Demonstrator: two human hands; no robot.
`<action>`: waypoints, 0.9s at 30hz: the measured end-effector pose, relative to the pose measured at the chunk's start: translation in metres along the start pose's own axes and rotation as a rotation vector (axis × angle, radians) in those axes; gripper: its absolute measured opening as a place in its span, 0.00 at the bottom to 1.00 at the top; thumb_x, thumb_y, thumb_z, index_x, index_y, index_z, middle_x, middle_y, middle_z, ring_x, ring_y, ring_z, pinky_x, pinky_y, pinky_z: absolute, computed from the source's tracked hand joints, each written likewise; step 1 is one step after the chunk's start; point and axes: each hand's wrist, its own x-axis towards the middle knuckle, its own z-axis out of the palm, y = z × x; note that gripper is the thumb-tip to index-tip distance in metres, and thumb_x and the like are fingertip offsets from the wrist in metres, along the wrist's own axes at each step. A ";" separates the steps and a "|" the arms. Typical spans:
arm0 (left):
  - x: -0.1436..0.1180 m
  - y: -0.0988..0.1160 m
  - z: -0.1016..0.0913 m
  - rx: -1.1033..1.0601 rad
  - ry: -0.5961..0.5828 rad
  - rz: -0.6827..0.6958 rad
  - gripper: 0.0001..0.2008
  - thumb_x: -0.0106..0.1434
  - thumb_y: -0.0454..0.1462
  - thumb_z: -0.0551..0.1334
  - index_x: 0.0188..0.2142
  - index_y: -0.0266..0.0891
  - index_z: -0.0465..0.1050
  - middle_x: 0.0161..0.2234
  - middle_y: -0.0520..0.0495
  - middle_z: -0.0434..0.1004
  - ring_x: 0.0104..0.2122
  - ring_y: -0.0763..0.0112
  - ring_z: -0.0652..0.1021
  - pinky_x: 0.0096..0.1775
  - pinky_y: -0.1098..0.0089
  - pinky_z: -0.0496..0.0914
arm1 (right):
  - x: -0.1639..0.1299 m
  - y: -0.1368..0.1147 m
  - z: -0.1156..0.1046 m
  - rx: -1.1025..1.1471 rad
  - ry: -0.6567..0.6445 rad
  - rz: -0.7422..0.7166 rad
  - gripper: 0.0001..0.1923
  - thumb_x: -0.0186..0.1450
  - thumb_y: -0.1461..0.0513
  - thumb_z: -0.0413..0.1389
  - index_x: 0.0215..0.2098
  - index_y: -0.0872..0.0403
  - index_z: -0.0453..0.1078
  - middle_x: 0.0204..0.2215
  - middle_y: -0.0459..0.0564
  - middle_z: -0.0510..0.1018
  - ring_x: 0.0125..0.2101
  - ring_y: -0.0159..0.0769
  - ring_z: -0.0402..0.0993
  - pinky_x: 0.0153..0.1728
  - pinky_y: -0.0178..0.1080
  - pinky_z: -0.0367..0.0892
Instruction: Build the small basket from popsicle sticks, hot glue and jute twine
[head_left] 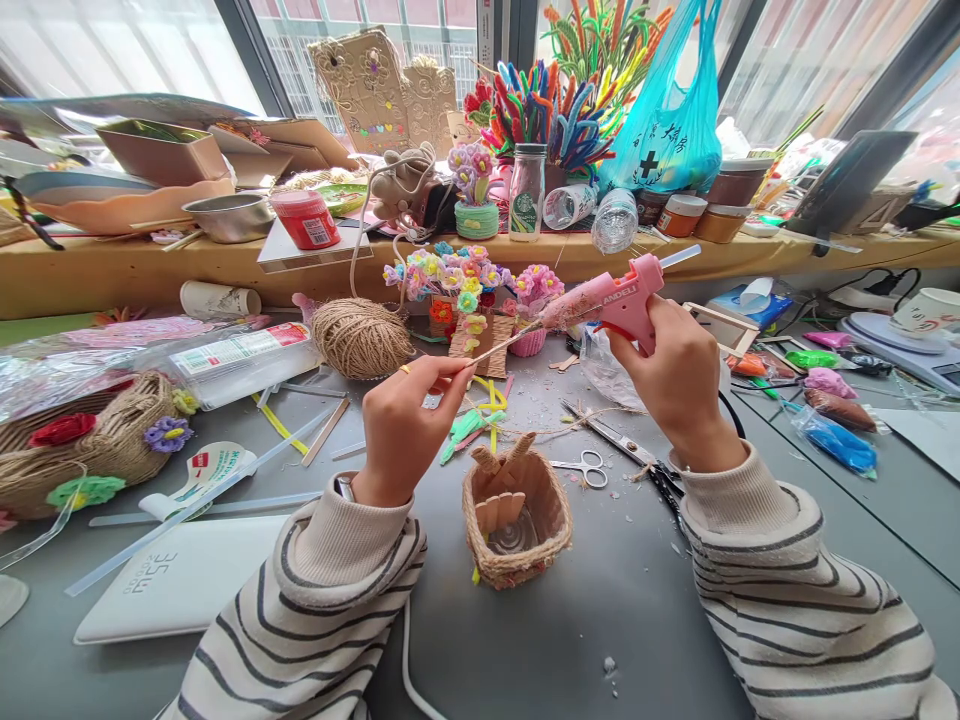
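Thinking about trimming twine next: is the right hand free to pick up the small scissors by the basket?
Probably not as is: the right hand grips the pink glue gun. The small scissors lie uncovered on the table below it.

Twine-wrapped basket (516,520) on table (600,620), between both forearms. Behind it, scissors (586,467) to the right. Twine ball (361,337) behind left hand (401,430). Right hand (671,375) holds glue gun (611,298), its nozzle at stick (501,347) pinched by left hand.
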 end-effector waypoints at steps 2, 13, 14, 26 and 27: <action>0.000 0.000 0.000 0.004 0.000 -0.004 0.03 0.57 0.36 0.61 0.28 0.39 0.72 0.24 0.53 0.77 0.21 0.76 0.74 0.27 0.75 0.67 | 0.000 0.000 0.000 0.007 0.003 0.004 0.10 0.56 0.58 0.53 0.33 0.55 0.63 0.24 0.50 0.70 0.25 0.37 0.65 0.23 0.38 0.58; -0.001 0.000 0.000 0.000 0.000 0.005 0.03 0.57 0.36 0.61 0.28 0.39 0.72 0.24 0.53 0.77 0.21 0.77 0.74 0.27 0.75 0.67 | 0.000 0.001 0.001 -0.007 0.015 0.003 0.11 0.55 0.59 0.55 0.34 0.57 0.66 0.26 0.51 0.73 0.24 0.37 0.66 0.23 0.37 0.58; -0.001 0.000 0.000 -0.001 0.002 0.007 0.03 0.57 0.36 0.61 0.28 0.39 0.72 0.24 0.53 0.78 0.21 0.77 0.74 0.27 0.75 0.67 | 0.000 0.001 0.001 -0.010 0.016 0.004 0.11 0.55 0.59 0.56 0.34 0.57 0.66 0.26 0.51 0.73 0.24 0.37 0.66 0.23 0.38 0.58; 0.000 0.000 0.000 -0.020 0.007 0.010 0.02 0.56 0.35 0.61 0.29 0.38 0.72 0.25 0.53 0.78 0.21 0.77 0.74 0.27 0.76 0.67 | 0.000 0.001 0.000 -0.021 -0.025 0.030 0.11 0.55 0.60 0.56 0.35 0.57 0.66 0.27 0.52 0.73 0.26 0.39 0.66 0.24 0.37 0.58; 0.000 0.000 0.000 -0.023 0.006 0.010 0.02 0.56 0.35 0.61 0.29 0.38 0.72 0.25 0.53 0.78 0.21 0.77 0.74 0.27 0.76 0.67 | 0.001 0.001 0.000 -0.021 -0.032 0.030 0.11 0.55 0.60 0.55 0.35 0.58 0.66 0.27 0.52 0.73 0.26 0.39 0.67 0.24 0.37 0.58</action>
